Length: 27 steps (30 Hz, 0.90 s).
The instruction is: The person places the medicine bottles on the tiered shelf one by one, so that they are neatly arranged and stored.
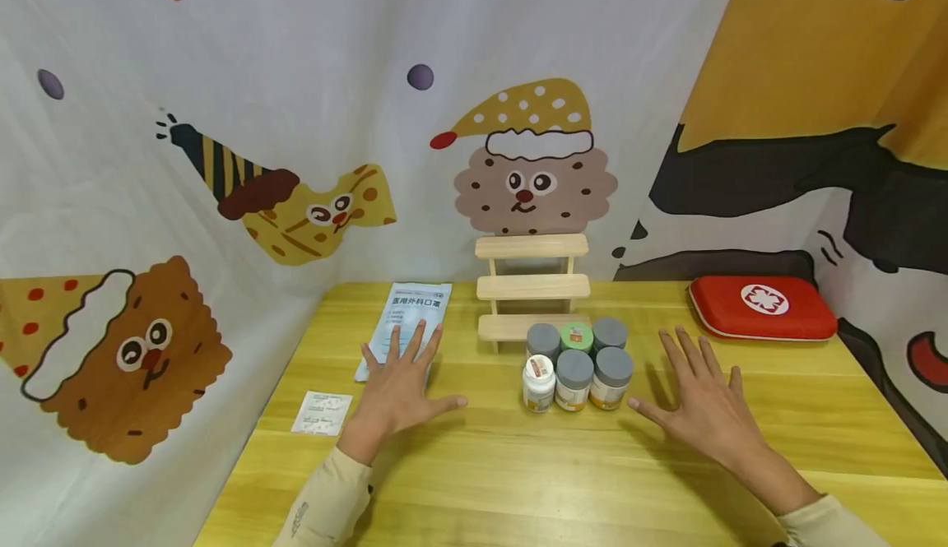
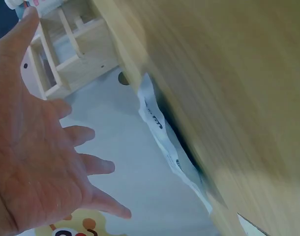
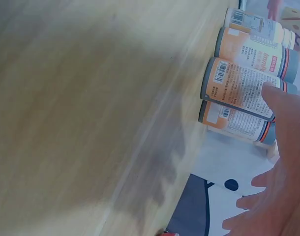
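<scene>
The left hand (image 1: 400, 391) and right hand (image 1: 707, 411) are raised over the table (image 1: 504, 481), fingers spread, gripping nothing. The surgical mask packet (image 1: 409, 303) lies flat beyond and partly behind the left fingers; its long axis runs away from the person, far end angled slightly right. Six supplement bottles (image 1: 573, 380) stand beside the right thumb, on its left, long axes vertical, caps up. The three-tier wooden shelf (image 1: 532, 287) stands beyond and between both hands.

The stepped rack (image 1: 532, 287) is smooth, matt wood. Beneath it, the wood-grain tabletop (image 1: 474, 473) shines softly. Before it, bottles (image 1: 572, 397) look plastic; behind hangs creased cloth (image 1: 355, 37).
</scene>
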{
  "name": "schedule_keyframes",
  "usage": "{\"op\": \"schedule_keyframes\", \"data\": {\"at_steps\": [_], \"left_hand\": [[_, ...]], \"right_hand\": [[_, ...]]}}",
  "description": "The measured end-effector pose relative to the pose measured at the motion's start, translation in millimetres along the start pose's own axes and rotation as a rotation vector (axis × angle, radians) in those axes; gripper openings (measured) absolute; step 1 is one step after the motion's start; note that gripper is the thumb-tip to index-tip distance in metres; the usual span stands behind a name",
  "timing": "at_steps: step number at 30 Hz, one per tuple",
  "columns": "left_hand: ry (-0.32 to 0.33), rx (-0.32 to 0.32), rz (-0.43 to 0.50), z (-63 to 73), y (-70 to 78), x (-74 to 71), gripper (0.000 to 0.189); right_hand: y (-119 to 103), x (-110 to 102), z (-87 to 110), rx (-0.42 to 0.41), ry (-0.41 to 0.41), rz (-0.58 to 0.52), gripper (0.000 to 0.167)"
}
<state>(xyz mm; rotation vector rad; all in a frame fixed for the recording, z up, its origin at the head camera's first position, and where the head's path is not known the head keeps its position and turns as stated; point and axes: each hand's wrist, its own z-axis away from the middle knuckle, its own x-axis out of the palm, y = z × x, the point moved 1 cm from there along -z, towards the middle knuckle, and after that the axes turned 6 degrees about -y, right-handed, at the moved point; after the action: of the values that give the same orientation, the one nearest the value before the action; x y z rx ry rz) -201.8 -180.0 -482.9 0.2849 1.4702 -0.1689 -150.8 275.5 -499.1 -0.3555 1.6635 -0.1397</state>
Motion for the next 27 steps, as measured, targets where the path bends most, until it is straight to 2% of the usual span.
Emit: {"op": "schedule_keyframes", "data": {"at_steps": [4,7,15,17,20,27], "left_hand": [[0.0,0.007,0.043,-3.5,4.7,-1.7,0.116],[0.018,0.036,0.107,-7.2,9.1,-1.8,0.107],[0.167,0.098,0.244,-16.5,19.1,-1.6,0.087],[0.185,0.106,0.313,-19.1,21.7,-1.2,0.083],[0.17,0.109,0.428,-24.2,26.1,0.1,0.078],[0.054,0.132,0.746,-38.9,37.7,4.8,0.079]], "right_hand": [[-1,-2,1.2,-0.032,0.019,-0.021,0.121],[-2,-1,2.0,-0.074,0.061,-0.053,0.119],[-7,2,-0.4,-0.212,0.184,-0.118,0.113],[-8,3,-1.1,-0.227,0.198,-0.127,0.111],[-11,2,-1.2,-0.216,0.197,-0.197,0.105],[-19,-4,-3.9,-0.119,0.165,-0.451,0.089]]}}
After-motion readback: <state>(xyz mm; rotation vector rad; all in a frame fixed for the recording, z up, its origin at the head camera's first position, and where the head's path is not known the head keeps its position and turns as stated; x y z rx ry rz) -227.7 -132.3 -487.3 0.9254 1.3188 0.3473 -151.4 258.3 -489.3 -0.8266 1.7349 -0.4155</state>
